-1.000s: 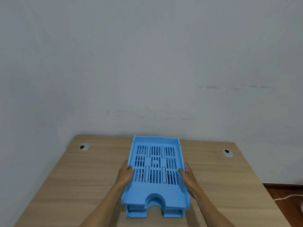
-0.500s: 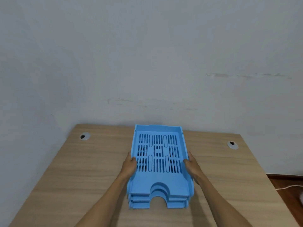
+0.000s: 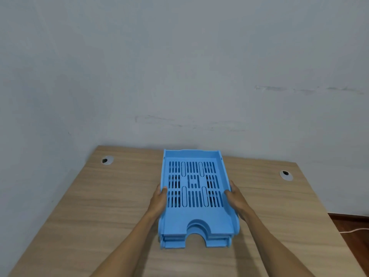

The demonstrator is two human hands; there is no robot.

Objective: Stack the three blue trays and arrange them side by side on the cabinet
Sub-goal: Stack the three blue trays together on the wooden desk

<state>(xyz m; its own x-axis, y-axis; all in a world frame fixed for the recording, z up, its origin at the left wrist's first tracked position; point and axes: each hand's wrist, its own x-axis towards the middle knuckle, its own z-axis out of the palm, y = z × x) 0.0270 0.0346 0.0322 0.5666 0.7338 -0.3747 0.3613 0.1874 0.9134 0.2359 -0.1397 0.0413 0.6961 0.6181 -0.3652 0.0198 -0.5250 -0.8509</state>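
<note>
Three light blue slotted trays [image 3: 194, 220] lie nested in one stack at the middle of the wooden cabinet top [image 3: 103, 206], open notch toward me. My left hand [image 3: 158, 199] grips the stack's left side wall, thumb over the rim. My right hand [image 3: 236, 198] grips the right side wall the same way. The lower two trays show only as edges under the front of the top one.
A grey wall stands right behind the cabinet's far edge. Two round cable grommets sit in the top, one at far left [image 3: 107, 160] and one at far right [image 3: 286, 174]. Dark floor and a white cable [image 3: 353, 230] show past the right edge.
The stack has slid away from me toward the wall, with both hands on its sides. The tilt of the top tray has flattened onto the others.
</note>
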